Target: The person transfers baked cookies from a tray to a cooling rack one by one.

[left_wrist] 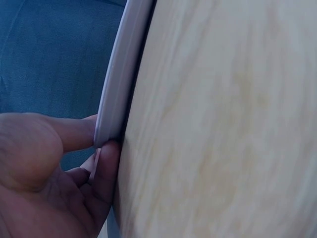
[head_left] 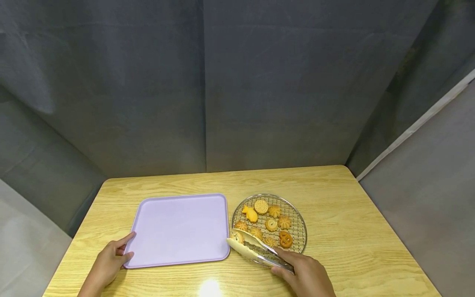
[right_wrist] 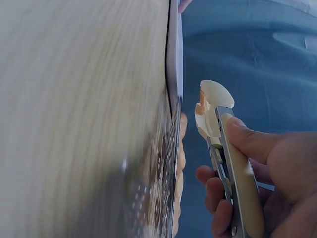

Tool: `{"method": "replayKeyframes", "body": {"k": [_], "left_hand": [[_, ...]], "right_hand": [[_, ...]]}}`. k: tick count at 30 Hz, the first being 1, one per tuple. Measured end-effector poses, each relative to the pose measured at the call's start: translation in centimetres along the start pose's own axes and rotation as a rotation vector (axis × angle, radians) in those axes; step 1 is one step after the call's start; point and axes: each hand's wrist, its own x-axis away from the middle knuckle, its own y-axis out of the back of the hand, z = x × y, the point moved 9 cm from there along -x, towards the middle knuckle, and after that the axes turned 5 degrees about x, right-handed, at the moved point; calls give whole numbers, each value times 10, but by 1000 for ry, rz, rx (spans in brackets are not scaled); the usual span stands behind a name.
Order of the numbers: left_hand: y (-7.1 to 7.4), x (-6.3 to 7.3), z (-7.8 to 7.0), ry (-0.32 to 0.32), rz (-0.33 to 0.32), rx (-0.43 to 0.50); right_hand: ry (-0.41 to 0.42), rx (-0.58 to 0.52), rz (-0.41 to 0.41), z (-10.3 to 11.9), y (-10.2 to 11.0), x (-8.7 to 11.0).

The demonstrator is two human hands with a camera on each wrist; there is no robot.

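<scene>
My left hand [head_left: 107, 263] grips the near left corner of a flat lavender tray [head_left: 178, 231], its thumb and fingers at the rim. In the left wrist view the thumb [left_wrist: 79, 134] reaches the tray's edge and a bent finger [left_wrist: 106, 161] lies below it. My right hand [head_left: 306, 274] holds metal tongs [head_left: 265, 260] with cream-coloured tips. Between those tips is a round cookie [head_left: 237, 237], raised above a round wire rack [head_left: 305, 231] in the right wrist view. The tips point left, towards the tray's right edge.
Several cookies lie on the rack, among them a fish-shaped cookie [head_left: 250, 214], a pretzel-shaped cookie [head_left: 285, 239] and a round dotted cookie [head_left: 261, 206]. The rack stands close to the tray on a wooden table [head_left: 352, 214]. Grey cloth [head_left: 278, 90] hangs behind the table.
</scene>
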Motion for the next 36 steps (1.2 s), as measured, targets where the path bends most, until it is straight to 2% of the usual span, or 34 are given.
{"method": "replayKeyframes", "body": {"k": [4, 10, 21, 24, 31, 36], "left_hand": [[0, 0, 0, 1, -4, -4], [1, 1, 0, 4, -5, -19], [2, 2, 0, 0, -3, -29], [1, 1, 0, -3, -3, -26], [0, 1, 0, -10, -5, -20], [0, 1, 0, -15, -8, -26]], "right_hand": [[-40, 48, 21, -19, 5, 7], [-75, 83, 115, -40, 5, 10], [-68, 107, 208, -50, 5, 12], [-68, 111, 202, -51, 9, 12], [-59, 121, 128, -55, 24, 15], [-132, 102, 142, -66, 28, 14]]}}
